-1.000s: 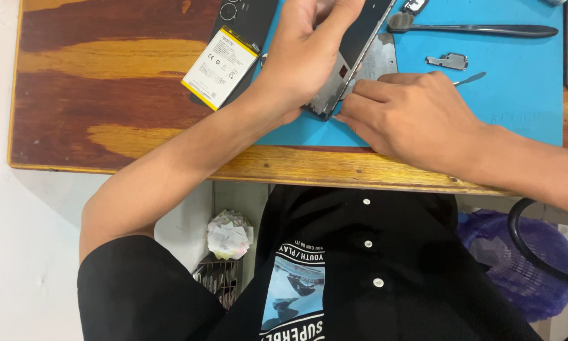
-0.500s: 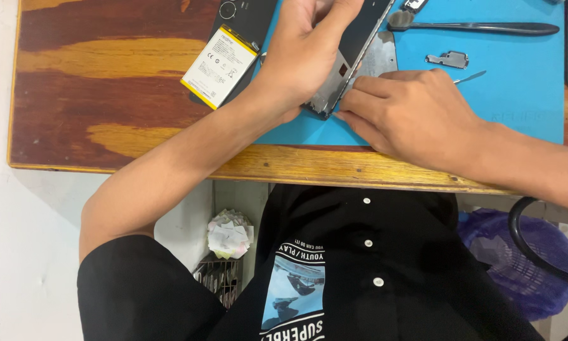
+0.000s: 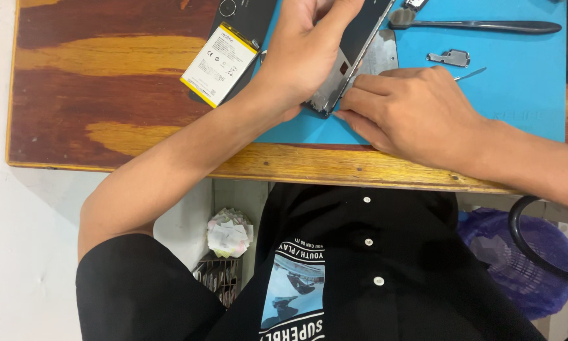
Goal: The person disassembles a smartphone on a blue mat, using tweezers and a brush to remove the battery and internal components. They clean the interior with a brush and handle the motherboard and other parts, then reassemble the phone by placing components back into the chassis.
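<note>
Here, left hand [image 3: 309, 53] grips opened phone [image 3: 353, 53], tilted on edge over blue mat [image 3: 517, 101] near table's [image 3: 107, 126] front edge. Long axis runs away from person. Right hand [image 3: 416, 110] pinches phone's near corner from right, fingertips touching. Battery [image 3: 219, 64] lies left.

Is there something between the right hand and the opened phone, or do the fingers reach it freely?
Nothing visible stands between them. The right hand lies on the blue mat with its fingers against the lower edge of the phone, which the left hand holds tilted on edge.
</note>
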A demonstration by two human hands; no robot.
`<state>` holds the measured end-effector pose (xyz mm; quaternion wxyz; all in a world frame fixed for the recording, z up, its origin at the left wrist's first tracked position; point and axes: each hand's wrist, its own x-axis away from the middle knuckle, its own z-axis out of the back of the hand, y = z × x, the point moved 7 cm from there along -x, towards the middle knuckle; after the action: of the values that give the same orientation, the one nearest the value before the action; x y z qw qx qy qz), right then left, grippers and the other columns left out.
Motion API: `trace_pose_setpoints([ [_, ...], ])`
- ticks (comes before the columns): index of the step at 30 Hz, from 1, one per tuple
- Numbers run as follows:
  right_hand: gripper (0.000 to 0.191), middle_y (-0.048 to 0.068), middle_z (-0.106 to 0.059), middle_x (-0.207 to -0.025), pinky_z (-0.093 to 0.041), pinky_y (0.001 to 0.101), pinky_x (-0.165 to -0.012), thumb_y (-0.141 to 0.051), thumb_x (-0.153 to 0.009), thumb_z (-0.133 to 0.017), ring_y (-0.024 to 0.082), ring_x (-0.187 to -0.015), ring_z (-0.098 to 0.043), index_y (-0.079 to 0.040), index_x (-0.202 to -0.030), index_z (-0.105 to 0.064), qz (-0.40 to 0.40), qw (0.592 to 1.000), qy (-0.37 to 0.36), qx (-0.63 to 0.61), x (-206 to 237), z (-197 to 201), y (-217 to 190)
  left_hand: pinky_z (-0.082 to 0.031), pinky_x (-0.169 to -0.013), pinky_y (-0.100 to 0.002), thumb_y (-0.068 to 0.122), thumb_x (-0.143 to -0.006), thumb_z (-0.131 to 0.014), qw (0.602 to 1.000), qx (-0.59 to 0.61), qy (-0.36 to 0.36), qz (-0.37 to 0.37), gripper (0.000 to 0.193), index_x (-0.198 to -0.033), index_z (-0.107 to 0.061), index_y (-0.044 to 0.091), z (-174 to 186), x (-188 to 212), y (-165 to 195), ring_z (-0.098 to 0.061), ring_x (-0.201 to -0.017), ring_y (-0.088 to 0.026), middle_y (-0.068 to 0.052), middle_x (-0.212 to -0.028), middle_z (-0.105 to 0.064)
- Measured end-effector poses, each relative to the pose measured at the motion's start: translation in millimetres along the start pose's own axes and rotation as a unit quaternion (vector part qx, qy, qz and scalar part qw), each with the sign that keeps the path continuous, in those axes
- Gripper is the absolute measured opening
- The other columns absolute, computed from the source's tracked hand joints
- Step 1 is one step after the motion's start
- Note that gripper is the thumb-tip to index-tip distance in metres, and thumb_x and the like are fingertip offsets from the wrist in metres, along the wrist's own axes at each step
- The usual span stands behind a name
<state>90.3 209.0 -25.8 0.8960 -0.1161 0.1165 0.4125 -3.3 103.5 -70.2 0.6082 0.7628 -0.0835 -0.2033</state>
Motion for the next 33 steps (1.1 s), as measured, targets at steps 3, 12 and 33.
trace_pose_setpoints([
  [3,0.017,0.002,-0.070,-0.087,-0.052,0.0377,-0.054,-0.025,-0.094,-0.074,0.024,-0.075,-0.071,-0.007,-0.095,-0.073,0.001,1.000,0.000,-0.002,0,0,0,-0.055,-0.083,-0.028,0.030,-0.109,-0.062,1.000,-0.007,0.003,0.004,0.031,-0.112,-0.066,-0.001,1,0,1,-0.064,-0.094,-0.006,-0.005,-0.105,-0.073],
  [12,0.016,0.002,-0.069,-0.086,-0.051,0.0365,-0.052,-0.023,-0.093,-0.075,0.024,-0.077,-0.072,-0.007,-0.096,-0.073,0.016,0.999,0.024,0.019,3,1,-2,-0.056,-0.079,-0.028,0.031,-0.108,-0.062,1.000,-0.012,0.005,0.015,0.033,-0.108,-0.067,-0.001,0,0,-1,-0.065,-0.089,-0.007,-0.005,-0.101,-0.073],
  [33,0.018,0.006,-0.070,-0.081,-0.049,0.0348,-0.051,-0.025,-0.095,-0.077,0.024,-0.062,-0.066,-0.008,-0.096,-0.072,-0.038,0.985,0.055,0.158,9,23,41,-0.059,-0.072,-0.028,0.029,-0.108,-0.060,1.000,0.001,0.001,0.029,0.032,-0.114,-0.064,-0.001,-3,1,2,-0.069,-0.084,-0.009,-0.007,-0.102,-0.073],
])
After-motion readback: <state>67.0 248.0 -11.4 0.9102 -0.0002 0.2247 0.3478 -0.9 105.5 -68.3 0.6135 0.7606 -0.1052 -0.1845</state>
